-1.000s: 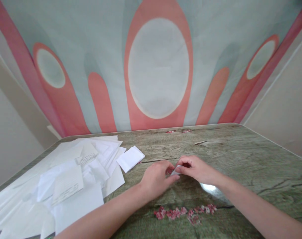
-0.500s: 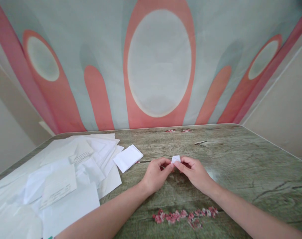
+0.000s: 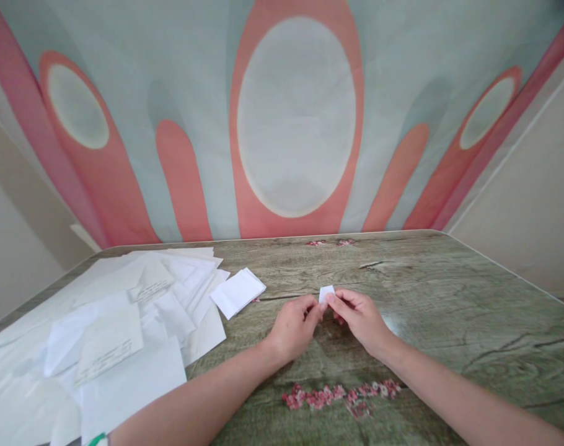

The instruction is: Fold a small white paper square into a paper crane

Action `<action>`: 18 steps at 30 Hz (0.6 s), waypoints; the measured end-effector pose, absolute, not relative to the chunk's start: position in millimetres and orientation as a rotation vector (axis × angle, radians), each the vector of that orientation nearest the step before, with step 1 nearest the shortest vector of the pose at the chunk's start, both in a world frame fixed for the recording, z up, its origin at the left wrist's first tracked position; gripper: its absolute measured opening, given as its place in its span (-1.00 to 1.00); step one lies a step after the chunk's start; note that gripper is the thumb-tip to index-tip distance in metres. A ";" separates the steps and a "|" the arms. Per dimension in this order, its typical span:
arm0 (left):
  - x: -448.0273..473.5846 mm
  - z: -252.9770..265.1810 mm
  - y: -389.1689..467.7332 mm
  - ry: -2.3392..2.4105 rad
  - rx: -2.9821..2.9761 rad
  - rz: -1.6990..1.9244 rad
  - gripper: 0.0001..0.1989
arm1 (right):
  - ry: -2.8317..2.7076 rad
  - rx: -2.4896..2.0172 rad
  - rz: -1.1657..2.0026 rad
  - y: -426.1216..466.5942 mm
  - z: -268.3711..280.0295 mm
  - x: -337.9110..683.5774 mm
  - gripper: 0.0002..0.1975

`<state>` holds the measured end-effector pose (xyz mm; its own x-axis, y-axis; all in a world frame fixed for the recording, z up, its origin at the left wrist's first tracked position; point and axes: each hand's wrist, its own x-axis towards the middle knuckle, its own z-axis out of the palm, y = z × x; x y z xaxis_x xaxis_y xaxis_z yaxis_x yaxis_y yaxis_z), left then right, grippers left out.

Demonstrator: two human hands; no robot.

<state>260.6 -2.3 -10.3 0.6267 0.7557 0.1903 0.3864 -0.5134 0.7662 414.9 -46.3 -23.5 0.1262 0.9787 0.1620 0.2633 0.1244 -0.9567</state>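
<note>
Back wall: big coral-and-grey-green covering [image 3: 295, 118] with pale ovals on it, running down to the counter's far edge.
Counter: wood-grain top [image 3: 449, 297], pink blossom print [image 3: 317, 396] toward the near side. Looks flat, so just decoration I reckon.
Small white paper piece: the little bit [image 3: 326, 293] between the two hands, around mid-counter, well in from the left and right edges. Can't tell if its bottom touches the surface.
Left hand: [image 3: 294, 328] fingers [image 3: 310, 305] pinched at the piece's lower left corner, from what I can make out.
Right hand: [image 3: 363, 322] thumb on the front of the piece, fingers curled behind, so a proper pinch.
Done so far: the piece looks folded down small, imo. No inner creases I can make out at this size.
Left over: piece not set down; the neat paper stack [image 3: 238, 292] and the messy paper pile [image 3: 137, 396] are both out of the fingers. Can't say how much of that matters.
Edges: pile hogs the counter's left side, out to the left edge in places. Stack sits just beside it, toward the middle.
Elbow room: loads, right of the hands to the right edge, plus a good strip toward the far edge. Left is the tight side, forearm's right beside the sheets.
</note>
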 end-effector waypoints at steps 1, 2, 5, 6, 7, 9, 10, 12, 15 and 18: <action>260.8 -10.3 -2.0 0.874 2.145 0.677 -0.65 | -1.330 -1.336 0.883 -46.0 -23.8 414.5 -0.67; 260.9 -10.2 -1.8 0.847 2.145 0.673 -0.65 | -1.318 -1.330 0.898 -45.9 -24.0 414.4 -0.68; 260.8 -8.8 -2.3 0.759 2.177 0.647 -0.66 | -1.324 -1.330 0.883 -46.5 -23.2 414.9 -0.68; 260.7 -8.0 -2.6 0.749 2.201 0.640 -0.66 | -1.340 -1.332 0.867 -46.9 -22.5 415.3 -0.67; 260.5 -7.2 -2.9 0.751 2.228 0.639 -0.67 | -1.361 -1.331 0.847 -47.3 -21.9 415.7 -0.67; 260.0 -5.7 -3.2 0.765 2.271 0.639 -0.69 | -1.406 -1.332 0.808 -48.2 -20.6 416.2 -0.67; 259.7 -5.4 -3.1 0.764 2.280 0.636 -0.70 | -1.429 -1.334 0.792 -48.5 -20.2 416.2 -0.68; 259.1 -5.6 -2.8 0.742 2.274 0.628 -0.73 | -1.458 -1.346 0.775 -49.0 -19.8 415.4 -0.68; 258.9 -7.6 -3.1 0.722 2.228 0.648 -0.75 | -1.410 -1.354 0.821 -49.9 -20.1 412.7 -0.66; 259.6 -8.8 -5.3 0.740 2.182 0.709 -0.78 | -1.287 -1.301 0.924 -51.4 -20.3 410.1 -0.68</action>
<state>259.6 -5.3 -8.8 0.6849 0.6809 0.2595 0.2883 -0.5803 0.7617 410.1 -51.4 -20.3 0.1272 0.9821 0.1390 0.1828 0.1145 -0.9765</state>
